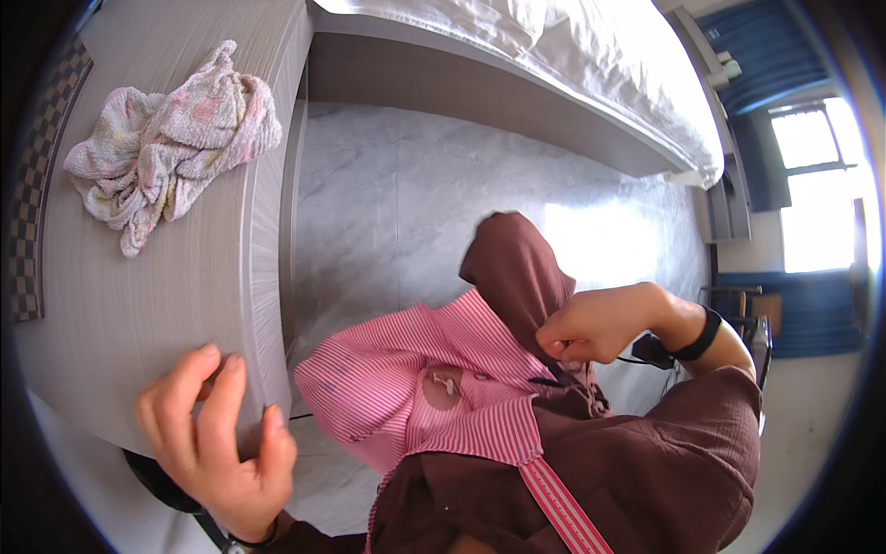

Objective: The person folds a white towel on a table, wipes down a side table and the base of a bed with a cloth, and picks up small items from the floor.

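My left hand [218, 447] is at the near end of a grey wood-grain desktop [173, 291], over its front edge. Its fingers are curved and apart, with nothing between them. A crumpled white and pink terry cloth [180, 138] lies farther along the desktop, out of reach of the fingertips. My right hand [602, 325] is in front of my body, beside a pink-and-white striped apron [387, 367] and brown trousers [519, 263]. Its fingers are curled in, and no object shows in them. A black band [699, 334] circles the right wrist.
A bed with white bedding [588, 62] on a grey base [471, 97] stands ahead. Grey marbled floor tiles [415, 201] lie below. A checkered strip [41, 187] borders the desktop's far left. On the right are a bright window [817, 180], blue curtains [782, 305] and shelving [730, 194].
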`<state>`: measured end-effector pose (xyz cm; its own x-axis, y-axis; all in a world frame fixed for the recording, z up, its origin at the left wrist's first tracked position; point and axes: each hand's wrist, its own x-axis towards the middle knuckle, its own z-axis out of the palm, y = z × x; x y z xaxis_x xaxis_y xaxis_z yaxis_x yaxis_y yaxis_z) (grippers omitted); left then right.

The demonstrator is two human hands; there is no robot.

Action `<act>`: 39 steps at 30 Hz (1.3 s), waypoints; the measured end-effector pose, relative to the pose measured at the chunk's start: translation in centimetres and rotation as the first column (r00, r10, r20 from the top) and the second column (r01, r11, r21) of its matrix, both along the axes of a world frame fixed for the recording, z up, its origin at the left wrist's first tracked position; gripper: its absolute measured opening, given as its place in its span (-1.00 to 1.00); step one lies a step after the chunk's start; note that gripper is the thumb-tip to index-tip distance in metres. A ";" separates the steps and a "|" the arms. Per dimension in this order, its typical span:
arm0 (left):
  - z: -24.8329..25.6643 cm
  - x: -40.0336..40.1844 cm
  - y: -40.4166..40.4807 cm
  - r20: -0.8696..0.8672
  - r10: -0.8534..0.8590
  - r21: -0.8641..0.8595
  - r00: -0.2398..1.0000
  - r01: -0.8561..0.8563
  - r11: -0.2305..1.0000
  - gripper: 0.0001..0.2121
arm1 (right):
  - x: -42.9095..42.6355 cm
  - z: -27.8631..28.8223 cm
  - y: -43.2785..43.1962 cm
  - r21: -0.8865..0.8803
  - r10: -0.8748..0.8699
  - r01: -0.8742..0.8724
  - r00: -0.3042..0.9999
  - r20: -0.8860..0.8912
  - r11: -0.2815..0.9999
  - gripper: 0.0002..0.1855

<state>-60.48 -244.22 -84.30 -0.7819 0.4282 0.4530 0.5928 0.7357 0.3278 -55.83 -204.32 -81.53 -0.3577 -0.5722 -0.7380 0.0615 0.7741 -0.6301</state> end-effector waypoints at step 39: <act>-3.0 5.1 21.2 0.568 0.644 -0.439 0.513 -0.473 0.764 -0.74 | -17.1 -17.1 19.5 -0.050 0.132 -0.287 0.580 -0.804 0.957 -0.77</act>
